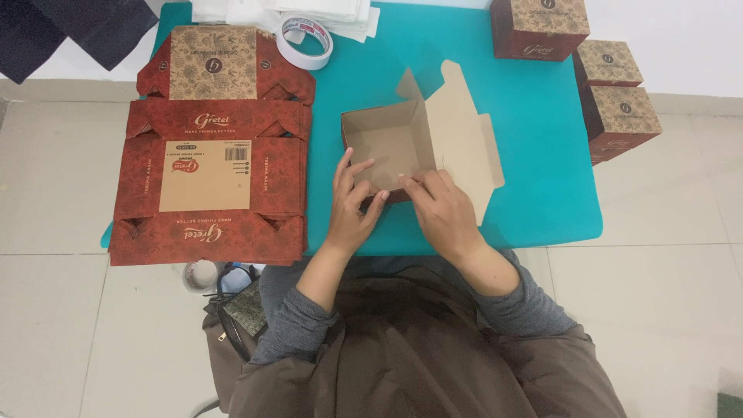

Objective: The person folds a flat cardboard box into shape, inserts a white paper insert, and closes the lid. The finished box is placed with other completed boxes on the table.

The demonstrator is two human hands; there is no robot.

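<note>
Seen from above: a half-formed cardboard box (387, 143), plain brown inside and dark red outside, standing open near the middle of the teal surface (534, 170), its lid flap (460, 135) thrown back to the right. Left hand (352, 205) at the box's near wall, fingers curled over the rim and pinching it, thumb on the outer side. Right hand (437, 205) just beside it, fingertips pressing on the near right corner where wall meets lid flap; gripping the cardboard there rather than lying loose. Both hands touching the box, almost touching each other.

To the left, a stack of flat unfolded box blanks (213, 147), red with a floral pattern and tan panels, hanging over the surface's left edge. Behind that, a roll of white tape (306, 40) lying flat, beside some white sheets (309, 11). At the far right corner, three finished boxes (588, 70), closed, red-sided with tan patterned tops, clustered together, two of them jutting past the surface's right edge. Below, grey sleeves and a brown garment; a dark bag (236, 317) on the tiled floor (46, 310) at lower left.
</note>
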